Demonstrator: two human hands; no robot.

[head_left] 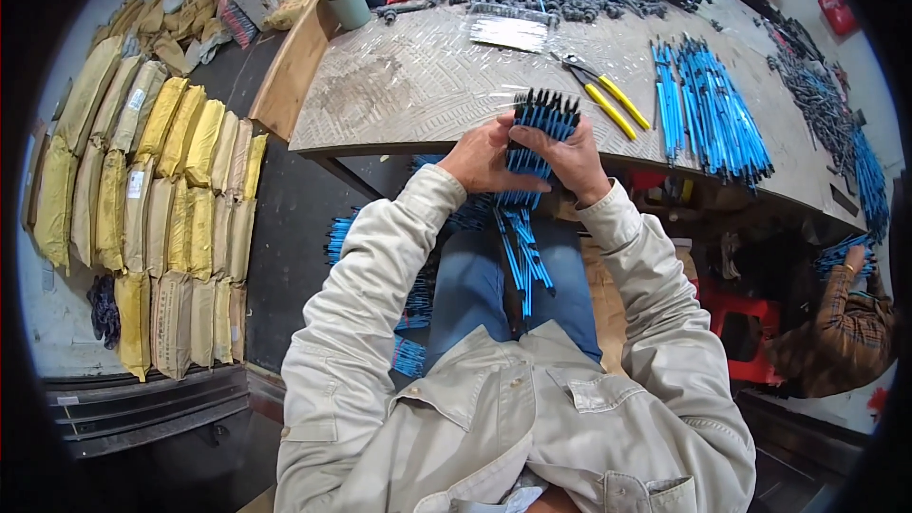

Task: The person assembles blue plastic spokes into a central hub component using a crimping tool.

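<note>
Left hand (475, 158) and right hand (581, 160) clamp fingers (498, 130) around the slim, black-tipped blue rod bundle (545, 118) between them; its long axis points away.

The workbench top (404, 85) is lit brightly, while deep shadow is held beneath it. Soft shading is shown in the folds of the beige button-front shirt (489, 432). Straight edges are bowed by fisheye distortion, and the corners are swallowed by black vignetting
</note>
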